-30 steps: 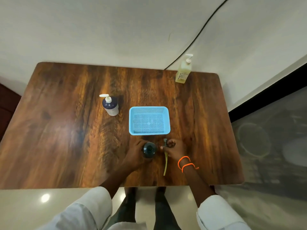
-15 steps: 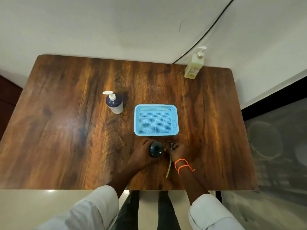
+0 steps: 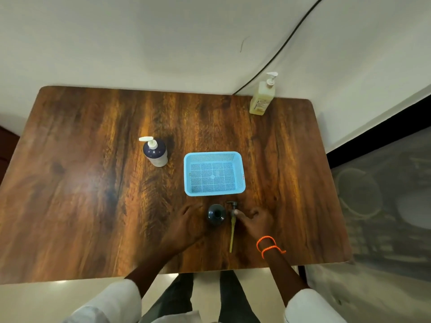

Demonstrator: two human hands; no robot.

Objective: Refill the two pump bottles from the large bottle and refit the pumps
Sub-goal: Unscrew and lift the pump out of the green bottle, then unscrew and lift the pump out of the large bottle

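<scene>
Near table (image 3: 70,206) edge: left hand (image 3: 186,223) flat, fingers relaxed, beside uncapped dark bottle (image 3: 216,214). Right hand (image 3: 255,219) fingertips pinch removed pump (image 3: 232,220), tube lying toward edge. Centre: blue basket (image 3: 240,183). Left of basket: navy pump bottle (image 3: 155,152). Far right corner: large yellow bottle (image 3: 261,99).

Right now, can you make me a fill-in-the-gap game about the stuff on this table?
1. The basket in the middle of the table is light ____.
2. The small dark bottle between the hands has its pump ____.
3. The removed pump lies beside that bottle, under the fingers of the ____ hand.
4. The tall yellow bottle stands at the table's far ____ corner.

Missing words: blue; off; right; right
</scene>
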